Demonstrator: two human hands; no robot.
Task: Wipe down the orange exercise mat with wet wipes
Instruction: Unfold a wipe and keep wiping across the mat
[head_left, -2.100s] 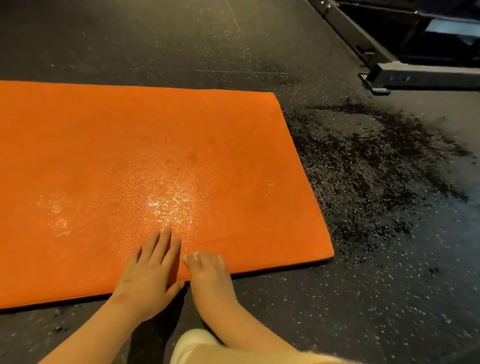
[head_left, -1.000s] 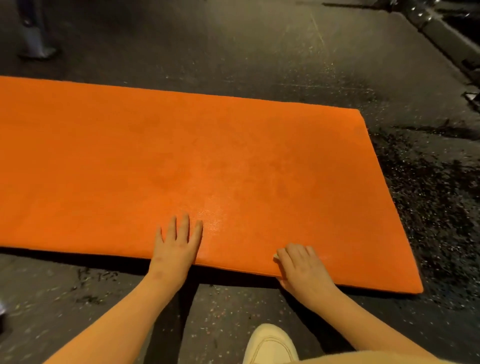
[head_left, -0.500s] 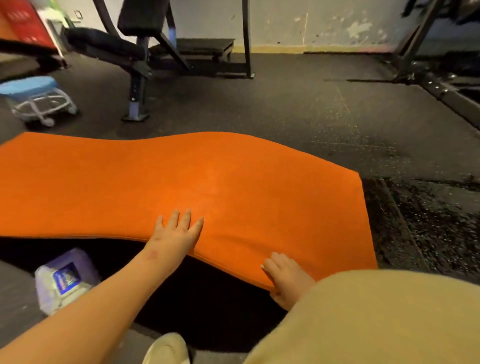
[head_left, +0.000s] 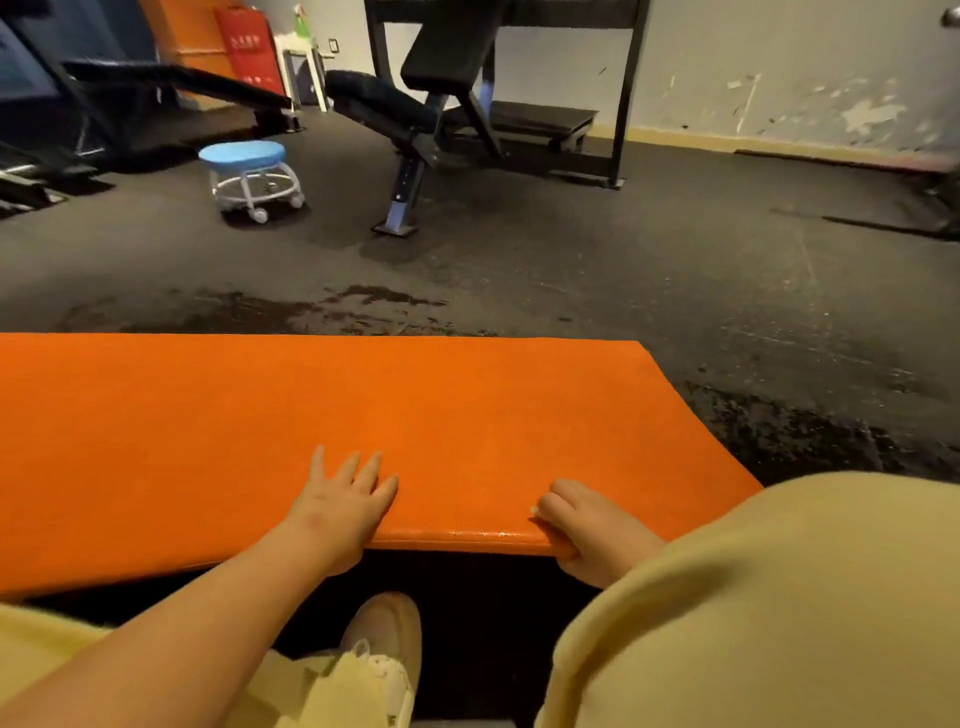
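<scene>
Across the head view, the orange exercise mat (head_left: 363, 405) hung with its near edge raised above the dark gym floor (head_left: 675, 270). On top lay the left hand (head_left: 343, 506), fingers straight and spread; the right hand (head_left: 592, 530) curled its fingers round that edge.

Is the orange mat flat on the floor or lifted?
Lifted: right hand grips the mat edge, left hand lies on it; dark gap beneath.

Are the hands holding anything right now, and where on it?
The orange mat. The right hand grips its raised near edge, fingers curled over the top. The left hand lies on that edge with fingers straight, thumb hidden.
</scene>
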